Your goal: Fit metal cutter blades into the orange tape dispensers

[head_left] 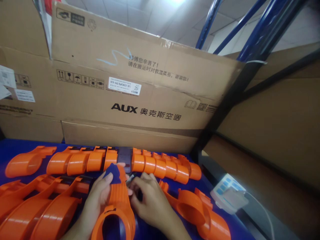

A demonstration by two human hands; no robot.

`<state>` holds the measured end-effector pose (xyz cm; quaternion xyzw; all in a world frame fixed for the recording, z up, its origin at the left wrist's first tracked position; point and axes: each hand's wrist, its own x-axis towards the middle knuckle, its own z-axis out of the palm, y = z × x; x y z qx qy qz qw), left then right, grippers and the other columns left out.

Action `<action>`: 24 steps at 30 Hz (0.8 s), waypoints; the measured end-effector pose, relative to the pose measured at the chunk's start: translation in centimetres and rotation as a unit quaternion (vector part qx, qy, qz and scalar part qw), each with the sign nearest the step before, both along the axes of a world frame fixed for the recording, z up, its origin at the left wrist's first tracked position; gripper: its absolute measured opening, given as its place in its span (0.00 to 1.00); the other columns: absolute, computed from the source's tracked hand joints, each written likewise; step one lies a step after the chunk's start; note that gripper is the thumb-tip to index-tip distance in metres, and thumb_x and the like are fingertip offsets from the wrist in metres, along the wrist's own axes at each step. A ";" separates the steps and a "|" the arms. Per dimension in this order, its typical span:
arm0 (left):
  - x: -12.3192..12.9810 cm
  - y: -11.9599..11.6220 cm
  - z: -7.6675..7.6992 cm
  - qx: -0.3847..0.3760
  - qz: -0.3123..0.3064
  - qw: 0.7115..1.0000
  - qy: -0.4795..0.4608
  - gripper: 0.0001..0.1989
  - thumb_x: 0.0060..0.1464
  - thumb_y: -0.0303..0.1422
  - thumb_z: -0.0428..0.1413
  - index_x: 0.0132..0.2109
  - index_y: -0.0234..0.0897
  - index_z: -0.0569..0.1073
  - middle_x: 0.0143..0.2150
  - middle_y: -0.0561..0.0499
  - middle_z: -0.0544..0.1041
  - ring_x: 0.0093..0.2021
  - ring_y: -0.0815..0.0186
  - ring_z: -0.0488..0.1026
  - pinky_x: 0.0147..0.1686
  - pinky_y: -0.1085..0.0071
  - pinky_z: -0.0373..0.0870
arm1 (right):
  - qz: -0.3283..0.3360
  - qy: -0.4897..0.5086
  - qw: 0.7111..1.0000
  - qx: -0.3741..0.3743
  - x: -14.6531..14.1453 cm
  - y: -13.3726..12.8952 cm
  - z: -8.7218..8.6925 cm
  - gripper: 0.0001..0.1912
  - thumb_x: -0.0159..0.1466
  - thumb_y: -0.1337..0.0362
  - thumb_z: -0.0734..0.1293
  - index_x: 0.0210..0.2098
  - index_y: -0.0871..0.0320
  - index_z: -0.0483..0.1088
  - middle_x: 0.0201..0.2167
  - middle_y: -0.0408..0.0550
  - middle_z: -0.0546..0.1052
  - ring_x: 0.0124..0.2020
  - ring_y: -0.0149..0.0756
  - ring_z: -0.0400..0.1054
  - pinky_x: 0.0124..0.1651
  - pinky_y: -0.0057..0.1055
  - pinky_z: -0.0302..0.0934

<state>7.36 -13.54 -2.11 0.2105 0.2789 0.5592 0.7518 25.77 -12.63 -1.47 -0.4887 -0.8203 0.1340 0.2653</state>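
At the bottom middle, my left hand [101,190] is wrapped round the upper part of an orange plastic tape dispenser [119,196], whose ring points down toward me. A dark blue piece [113,173] lies over its top under my left thumb. My right hand [147,195] is just right of the dispenser, with its fingers curled together around a small dark item that I cannot make out, beside a small light-coloured piece near the fingertips. A dark rectangular device [124,158] lies flat just beyond my hands.
Rows of similar orange parts [95,161] cover the blue surface [100,144] on both sides. A cardboard box wall [87,106] stands behind. At right are a dark rack post [220,110] and a white power strip [228,193] with a cable.
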 end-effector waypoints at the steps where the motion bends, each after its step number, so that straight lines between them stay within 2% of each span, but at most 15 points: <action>1: 0.0 0.0 0.0 -0.003 0.008 1.000 0.001 0.34 0.54 0.43 0.65 0.64 0.34 0.70 0.44 0.40 0.86 0.44 0.46 0.84 0.43 0.56 0.80 | -0.005 0.006 1.000 0.003 0.1 0.0 0.0 0.09 0.59 0.75 0.65 0.34 0.54 0.72 0.32 0.45 0.75 0.38 0.42 0.67 0.45 0.37 0.56; 4: -0.1 0.0 0.1 0.002 -0.001 1.000 0.017 0.35 0.52 0.42 0.67 0.63 0.32 0.72 0.46 0.38 0.86 0.48 0.44 0.83 0.46 0.56 0.80 | -0.036 0.040 0.998 0.024 0.4 0.2 0.0 0.10 0.60 0.75 0.64 0.34 0.53 0.71 0.30 0.44 0.75 0.38 0.41 0.67 0.45 0.37 0.57; 8: 0.1 -0.2 0.7 0.043 0.024 0.998 0.047 0.27 0.54 0.43 0.66 0.57 0.34 0.79 0.47 0.40 0.87 0.52 0.44 0.81 0.52 0.54 0.77 | -0.103 0.113 0.986 0.064 0.8 0.4 0.1 0.09 0.59 0.74 0.64 0.34 0.54 0.71 0.30 0.44 0.74 0.36 0.42 0.68 0.42 0.36 0.59; 11: 0.4 -0.2 0.6 0.079 0.007 0.993 0.092 0.23 0.53 0.41 0.68 0.53 0.35 0.81 0.45 0.40 0.87 0.53 0.43 0.80 0.54 0.53 0.76 | -0.140 0.163 0.973 0.083 1.0 0.6 0.0 0.08 0.59 0.73 0.65 0.33 0.54 0.70 0.29 0.44 0.74 0.35 0.41 0.68 0.39 0.34 0.60; 14: 0.7 -0.2 0.3 0.099 -0.001 0.987 0.128 0.23 0.51 0.40 0.69 0.53 0.37 0.82 0.46 0.40 0.87 0.55 0.43 0.80 0.55 0.54 0.74 | -0.147 0.216 0.962 0.083 0.9 0.5 -0.1 0.07 0.60 0.72 0.65 0.33 0.54 0.70 0.28 0.44 0.73 0.33 0.40 0.68 0.37 0.33 0.60; 17: 1.1 -0.2 0.2 0.099 0.020 0.985 0.142 0.21 0.51 0.40 0.69 0.51 0.38 0.82 0.49 0.41 0.86 0.56 0.45 0.79 0.57 0.57 0.73 | -0.120 0.295 0.947 0.048 0.7 0.2 -0.1 0.01 0.64 0.66 0.67 0.36 0.54 0.72 0.28 0.43 0.73 0.31 0.37 0.67 0.36 0.32 0.61; 20: 1.2 -0.1 0.2 0.068 0.038 0.991 0.109 0.24 0.51 0.39 0.69 0.54 0.37 0.80 0.51 0.40 0.85 0.57 0.45 0.79 0.58 0.56 0.73 | -0.069 0.391 0.917 -0.044 0.6 -0.2 0.3 0.11 0.71 0.55 0.65 0.47 0.53 0.72 0.32 0.43 0.74 0.34 0.38 0.69 0.42 0.33 0.65; 22: 1.1 -0.1 0.2 0.033 0.034 0.996 0.076 0.29 0.52 0.40 0.68 0.60 0.37 0.76 0.50 0.39 0.86 0.56 0.44 0.79 0.55 0.54 0.76 | -0.040 0.423 0.899 -0.106 0.5 -0.5 0.6 0.16 0.73 0.51 0.63 0.55 0.50 0.71 0.41 0.45 0.77 0.44 0.41 0.72 0.52 0.38 0.66; 24: 1.0 0.0 0.2 0.008 0.021 0.999 0.045 0.34 0.54 0.41 0.67 0.65 0.37 0.71 0.50 0.38 0.86 0.54 0.43 0.80 0.51 0.52 0.78 | -0.013 0.418 0.896 -0.150 0.3 -0.9 1.1 0.18 0.74 0.49 0.61 0.58 0.47 0.70 0.52 0.46 0.77 0.57 0.45 0.69 0.64 0.45 0.59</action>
